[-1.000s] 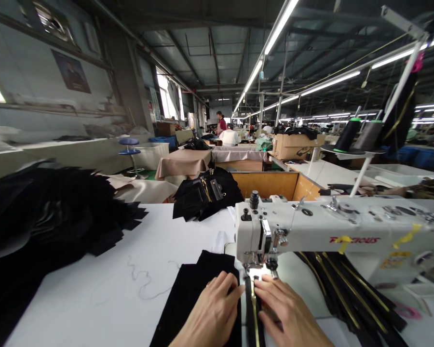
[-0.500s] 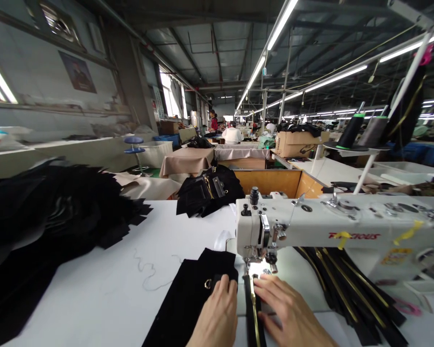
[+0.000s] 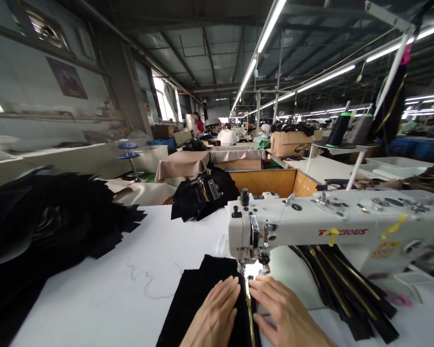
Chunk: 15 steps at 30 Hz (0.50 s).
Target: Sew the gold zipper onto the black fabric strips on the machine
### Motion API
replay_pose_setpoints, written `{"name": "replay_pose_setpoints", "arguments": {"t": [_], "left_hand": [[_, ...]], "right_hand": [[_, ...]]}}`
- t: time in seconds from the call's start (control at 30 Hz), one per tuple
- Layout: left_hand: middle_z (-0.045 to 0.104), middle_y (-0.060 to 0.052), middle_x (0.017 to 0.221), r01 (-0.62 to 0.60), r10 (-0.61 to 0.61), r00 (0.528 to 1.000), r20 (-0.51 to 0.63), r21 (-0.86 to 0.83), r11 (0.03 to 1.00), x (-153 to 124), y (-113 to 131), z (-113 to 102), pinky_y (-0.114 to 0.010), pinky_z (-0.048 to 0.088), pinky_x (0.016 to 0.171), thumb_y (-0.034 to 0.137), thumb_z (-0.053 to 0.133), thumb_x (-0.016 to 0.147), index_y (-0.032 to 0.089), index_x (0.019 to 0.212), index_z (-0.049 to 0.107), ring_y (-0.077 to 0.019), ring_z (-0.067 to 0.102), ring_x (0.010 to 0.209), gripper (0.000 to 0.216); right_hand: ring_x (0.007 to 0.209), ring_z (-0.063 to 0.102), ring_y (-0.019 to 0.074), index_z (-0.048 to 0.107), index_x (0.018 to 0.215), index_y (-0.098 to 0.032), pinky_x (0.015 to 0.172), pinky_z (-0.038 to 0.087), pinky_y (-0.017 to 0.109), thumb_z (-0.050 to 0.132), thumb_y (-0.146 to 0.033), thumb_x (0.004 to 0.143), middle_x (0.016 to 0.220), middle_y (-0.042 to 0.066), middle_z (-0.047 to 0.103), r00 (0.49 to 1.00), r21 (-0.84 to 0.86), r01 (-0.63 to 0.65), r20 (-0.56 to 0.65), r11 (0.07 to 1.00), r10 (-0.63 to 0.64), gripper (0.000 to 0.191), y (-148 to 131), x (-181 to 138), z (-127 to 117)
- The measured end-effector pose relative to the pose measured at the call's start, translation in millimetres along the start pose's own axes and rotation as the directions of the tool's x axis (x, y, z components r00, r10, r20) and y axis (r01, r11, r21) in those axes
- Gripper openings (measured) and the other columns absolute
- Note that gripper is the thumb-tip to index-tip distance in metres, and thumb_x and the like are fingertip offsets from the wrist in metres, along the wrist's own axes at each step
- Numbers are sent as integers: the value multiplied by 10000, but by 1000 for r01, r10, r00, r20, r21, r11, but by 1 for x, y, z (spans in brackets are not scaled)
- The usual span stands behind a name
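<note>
My left hand (image 3: 217,311) lies flat on a black fabric panel (image 3: 183,303), its fingertips near the panel's right edge. My right hand (image 3: 284,306) has its fingers stretched out over the right side of a black zipper strip (image 3: 250,308) with gold teeth, thumb apart from the fingers. Panel and strip lie side by side, meeting or overlapping just left of the teeth. Their top ends are at the presser foot and needle of the white sewing machine (image 3: 296,224), under its bright lamp. Any metal ring on the panel is hidden.
More gold-toothed zipper strips (image 3: 342,289) fan out under the machine arm. A tall stack of black fabric (image 3: 58,217) covers the table's left side. Black pieces with gold zippers (image 3: 204,193) lie behind the machine head. Thread cones (image 3: 338,129) stand at right; loose thread crosses the table.
My left hand has gone from bunched fingers at the panel's edge to lying flat. The panel has moved right against the zipper strip, and its metal ring no longer shows. The view has shifted slightly.
</note>
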<state>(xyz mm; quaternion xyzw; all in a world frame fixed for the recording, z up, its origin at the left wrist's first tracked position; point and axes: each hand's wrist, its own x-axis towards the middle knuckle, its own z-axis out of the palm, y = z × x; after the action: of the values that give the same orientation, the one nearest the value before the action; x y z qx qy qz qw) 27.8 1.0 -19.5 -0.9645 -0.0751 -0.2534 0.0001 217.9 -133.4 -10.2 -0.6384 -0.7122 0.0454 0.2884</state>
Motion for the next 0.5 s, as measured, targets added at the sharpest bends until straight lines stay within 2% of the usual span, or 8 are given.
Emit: {"name": "replay_pose_setpoints", "arguments": {"t": [0.17,0.5], "left_hand": [[567,-54,1393,15,-17,1000,23,63,998,2,-2,2,-338,498,1047,97,443,933,185,1421,477,-204,539,1287,497],[587,-58,1370,45,-45,999,26,-1,999,9,0,2,-367,490,1055,68,455,904,206,1421,488,-218,545,1280,536]], "right_hand": [[1257,540,251,621,1277,-160,1106,445,367,599,-123,826,1302,74,631,1000,1,6,-20,1000,-6,452,0,0,-1],[1252,546,253,613,1283,-178,1105,446,377,610,-114,816,1296,73,634,999,-8,19,-47,1000,-19,472,1,0,1]]}}
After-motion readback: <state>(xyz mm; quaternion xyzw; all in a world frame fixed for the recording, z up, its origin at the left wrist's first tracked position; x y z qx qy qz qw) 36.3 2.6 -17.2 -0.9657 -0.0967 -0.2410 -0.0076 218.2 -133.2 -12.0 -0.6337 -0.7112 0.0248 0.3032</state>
